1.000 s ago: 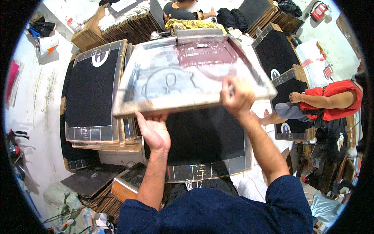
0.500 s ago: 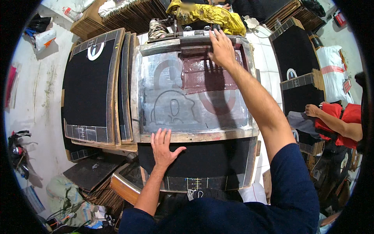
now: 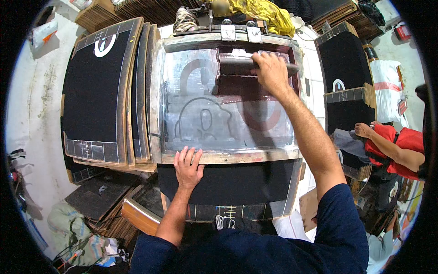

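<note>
"So, what's the frame [image 3: 237, 157] made of?"

"Worn, smeared rails, look like wood, approx. rectangular, w/ flat grey mesh [image 3: 223, 114] inside. Maroon ink [image 3: 235, 87] sits on the upper R part, thick & glossy."

"And the squeegee [image 3: 235, 67]?"

"Long, straight dark bar, lying crosswise over the ink, nr the far rail. R hand [image 3: 272, 73] has its fingers curled round it, R of its middle. Can't tell how its lower edge meets the mesh."

"L hand [image 3: 187, 169]?"

"Not gripping: fingers slightly apart, laid on the near rail, L of centre. Matte black cloth [image 3: 228, 182] shows just below the frame, on a board w/ a dark, white-ruled strip [image 3: 255, 211] at the near end."

"Counts, pls?"

"1 frame, 1 squeegee. On the mesh: 2 curved bands, 1 grey, 1 reddish, plus 1 rounded outline w/ an oval in it. 2 metal plates [image 3: 228, 33], squarish & shiny, at the far rail."

"Around it?"

"L side: a stack of boards [image 3: 98, 98], thin brown edges, too overlapped to count; top one has black cloth & 1 white ring print [image 3: 105, 44]. R side: more black-covered boards [image 3: 344, 59], 2 tops in clear view, & 1 person in red [image 3: 401, 148]. Far side: 1 crumpled yellow cloth [image 3: 269, 16]."
</note>
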The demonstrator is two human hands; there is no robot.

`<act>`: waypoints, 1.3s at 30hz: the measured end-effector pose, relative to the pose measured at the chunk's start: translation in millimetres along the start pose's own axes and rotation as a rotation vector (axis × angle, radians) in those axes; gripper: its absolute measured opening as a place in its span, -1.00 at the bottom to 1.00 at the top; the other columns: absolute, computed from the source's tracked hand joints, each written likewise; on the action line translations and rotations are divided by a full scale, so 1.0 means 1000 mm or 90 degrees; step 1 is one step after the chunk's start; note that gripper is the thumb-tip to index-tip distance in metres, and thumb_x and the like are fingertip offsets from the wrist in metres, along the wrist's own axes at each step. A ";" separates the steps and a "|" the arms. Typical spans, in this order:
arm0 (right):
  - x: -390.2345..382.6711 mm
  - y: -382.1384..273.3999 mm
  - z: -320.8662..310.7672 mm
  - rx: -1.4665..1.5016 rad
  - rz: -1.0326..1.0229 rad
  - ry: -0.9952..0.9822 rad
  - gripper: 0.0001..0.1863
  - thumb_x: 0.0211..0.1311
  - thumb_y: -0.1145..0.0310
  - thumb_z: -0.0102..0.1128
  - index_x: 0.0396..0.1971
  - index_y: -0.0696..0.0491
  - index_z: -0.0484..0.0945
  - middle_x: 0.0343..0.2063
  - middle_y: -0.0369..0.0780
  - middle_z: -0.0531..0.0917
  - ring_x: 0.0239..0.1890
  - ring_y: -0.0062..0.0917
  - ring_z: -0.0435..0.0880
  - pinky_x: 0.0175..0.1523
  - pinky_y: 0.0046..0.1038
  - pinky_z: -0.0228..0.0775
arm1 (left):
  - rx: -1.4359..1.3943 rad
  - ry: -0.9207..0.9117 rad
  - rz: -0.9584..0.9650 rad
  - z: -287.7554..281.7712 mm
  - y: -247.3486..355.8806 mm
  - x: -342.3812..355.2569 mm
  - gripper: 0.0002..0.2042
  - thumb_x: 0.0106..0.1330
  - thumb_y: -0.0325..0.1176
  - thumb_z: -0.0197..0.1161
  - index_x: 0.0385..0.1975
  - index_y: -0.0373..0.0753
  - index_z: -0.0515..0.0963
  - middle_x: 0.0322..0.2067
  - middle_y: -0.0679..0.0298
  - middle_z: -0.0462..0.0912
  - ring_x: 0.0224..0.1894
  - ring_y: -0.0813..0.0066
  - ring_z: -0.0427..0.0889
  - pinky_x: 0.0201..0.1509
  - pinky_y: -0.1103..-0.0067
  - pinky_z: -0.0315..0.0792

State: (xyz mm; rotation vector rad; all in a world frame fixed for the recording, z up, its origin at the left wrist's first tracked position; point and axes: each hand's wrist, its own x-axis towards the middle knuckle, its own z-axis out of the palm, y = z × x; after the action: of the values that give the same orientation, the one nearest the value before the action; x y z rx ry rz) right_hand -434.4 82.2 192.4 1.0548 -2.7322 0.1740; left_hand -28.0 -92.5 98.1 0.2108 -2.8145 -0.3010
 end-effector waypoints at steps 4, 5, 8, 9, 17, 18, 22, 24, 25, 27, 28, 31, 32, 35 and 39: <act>-0.010 -0.003 0.002 0.042 0.011 -0.047 -0.58 0.13 0.22 0.50 -0.03 -0.04 0.59 -0.13 -0.23 0.69 0.04 -0.26 0.64 0.09 -0.09 0.39 | 0.012 -0.014 0.008 -0.002 -0.001 0.001 -0.40 0.08 -0.24 0.48 0.23 0.02 0.60 0.25 0.28 0.53 0.42 0.16 0.37 0.54 0.07 0.14; -0.010 -0.003 0.001 0.048 0.017 -0.051 -0.57 0.13 0.22 0.51 -0.03 -0.04 0.59 -0.12 -0.23 0.69 0.05 -0.26 0.64 0.10 -0.08 0.39 | 0.006 -0.011 0.003 -0.002 -0.001 0.001 -0.39 0.07 -0.25 0.49 0.24 0.02 0.60 0.25 0.29 0.53 0.42 0.16 0.37 0.54 0.07 0.14; -0.022 -0.004 -0.007 0.047 -0.001 -0.080 -0.57 0.12 0.23 0.52 -0.02 -0.03 0.60 -0.11 -0.24 0.71 0.05 -0.26 0.64 0.08 -0.08 0.39 | -0.009 0.000 0.004 -0.002 0.000 0.002 -0.37 0.04 -0.28 0.50 0.24 0.02 0.59 0.25 0.30 0.53 0.42 0.17 0.37 0.54 0.08 0.13; -0.032 -0.007 -0.009 0.023 -0.012 -0.092 -0.57 0.10 0.24 0.53 -0.04 -0.04 0.60 -0.15 -0.24 0.71 0.03 -0.26 0.64 0.06 -0.10 0.38 | -0.013 -0.002 0.002 -0.002 0.000 0.002 -0.36 0.04 -0.28 0.51 0.24 0.02 0.59 0.25 0.30 0.53 0.42 0.17 0.37 0.54 0.08 0.13; 0.029 0.027 0.034 0.030 -0.055 0.056 -0.64 0.10 0.16 0.50 -0.11 -0.08 0.63 -0.25 -0.25 0.69 -0.06 -0.27 0.66 0.05 -0.11 0.37 | -0.017 -0.009 0.004 -0.002 0.000 0.002 -0.47 0.17 -0.26 0.40 0.22 -0.05 0.60 0.24 0.24 0.53 0.43 0.13 0.35 0.52 0.01 0.13; 0.046 0.033 0.040 0.046 -0.052 0.055 -0.64 0.12 0.16 0.49 -0.11 -0.08 0.64 -0.26 -0.25 0.69 -0.06 -0.27 0.66 0.05 -0.11 0.37 | -0.019 -0.009 0.006 -0.002 0.000 0.002 -0.47 0.18 -0.26 0.39 0.22 -0.05 0.60 0.23 0.24 0.53 0.43 0.13 0.35 0.52 0.01 0.13; 0.048 0.026 0.041 0.003 -0.002 0.060 -0.76 0.16 0.31 0.39 -0.15 -0.09 0.64 -0.24 -0.25 0.67 -0.07 -0.26 0.65 0.02 -0.14 0.37 | -0.007 -0.013 0.004 -0.003 0.001 0.002 -0.49 0.18 -0.24 0.40 0.21 -0.04 0.60 0.22 0.25 0.54 0.42 0.14 0.35 0.51 0.02 0.14; 0.003 -0.002 0.040 -0.067 0.013 0.149 -0.77 0.16 0.39 0.33 -0.16 -0.10 0.64 -0.24 -0.26 0.66 -0.08 -0.27 0.64 0.01 -0.16 0.36 | -0.007 -0.017 0.001 -0.004 0.001 0.003 -0.49 0.18 -0.24 0.40 0.20 -0.03 0.61 0.22 0.25 0.54 0.41 0.14 0.36 0.51 0.02 0.14; -0.016 -0.010 0.036 -0.041 0.017 0.141 -0.78 0.15 0.43 0.30 -0.18 -0.10 0.63 -0.25 -0.27 0.64 -0.09 -0.28 0.63 0.00 -0.17 0.36 | -0.009 -0.014 0.001 -0.004 0.001 0.003 -0.46 0.13 -0.25 0.43 0.20 -0.01 0.60 0.23 0.27 0.54 0.42 0.16 0.36 0.52 0.05 0.13; -0.036 -0.016 0.030 0.007 0.033 0.092 -0.80 0.13 0.46 0.30 -0.22 -0.08 0.60 -0.27 -0.29 0.62 -0.11 -0.30 0.60 -0.03 -0.19 0.34 | -0.009 -0.020 -0.007 -0.004 0.001 0.003 -0.38 0.03 -0.28 0.50 0.21 0.03 0.60 0.24 0.30 0.53 0.42 0.20 0.36 0.53 0.10 0.11; -0.036 -0.013 0.028 0.012 0.009 0.116 -0.80 0.13 0.45 0.30 -0.23 -0.08 0.60 -0.26 -0.29 0.62 -0.11 -0.30 0.60 -0.03 -0.19 0.34 | -0.006 -0.017 -0.002 -0.004 0.001 0.002 -0.39 0.03 -0.27 0.50 0.21 0.04 0.60 0.24 0.31 0.53 0.42 0.20 0.36 0.53 0.10 0.11; 0.001 0.009 0.026 0.013 -0.005 0.046 -0.68 0.11 0.34 0.46 -0.14 -0.05 0.58 -0.23 -0.27 0.63 -0.07 -0.27 0.59 0.01 -0.16 0.34 | 0.004 -0.027 -0.004 -0.003 0.000 0.001 -0.41 0.06 -0.24 0.48 0.20 0.04 0.60 0.24 0.31 0.53 0.42 0.20 0.36 0.53 0.10 0.11; 0.015 0.013 0.027 0.015 -0.014 0.107 -0.69 0.14 0.30 0.45 -0.13 -0.06 0.59 -0.21 -0.26 0.65 -0.05 -0.27 0.60 0.01 -0.15 0.34 | 0.007 -0.027 -0.005 -0.003 0.000 0.001 -0.43 0.09 -0.23 0.47 0.20 0.04 0.61 0.24 0.31 0.53 0.42 0.20 0.37 0.53 0.10 0.11; 0.061 0.018 0.037 -0.030 0.011 0.123 -0.68 0.16 0.25 0.45 -0.11 -0.08 0.59 -0.19 -0.27 0.66 -0.05 -0.27 0.61 0.02 -0.15 0.34 | 0.014 -0.022 -0.005 -0.001 0.000 0.001 -0.48 0.16 -0.20 0.43 0.19 0.04 0.61 0.24 0.32 0.53 0.41 0.20 0.38 0.53 0.09 0.11; 0.073 0.018 0.045 -0.038 -0.007 0.067 -0.63 0.18 0.24 0.45 -0.04 -0.09 0.58 -0.13 -0.28 0.69 0.01 -0.29 0.63 0.05 -0.16 0.36 | 0.023 -0.020 0.004 -0.002 0.000 0.002 -0.50 0.20 -0.20 0.41 0.20 0.03 0.61 0.23 0.30 0.54 0.39 0.19 0.39 0.52 0.07 0.11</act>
State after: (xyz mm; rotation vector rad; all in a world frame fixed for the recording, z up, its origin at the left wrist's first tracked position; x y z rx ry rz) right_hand -506.1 39.2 165.6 1.0144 -2.6210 0.1412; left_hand -29.6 -93.2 100.4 0.2068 -2.8523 -0.2551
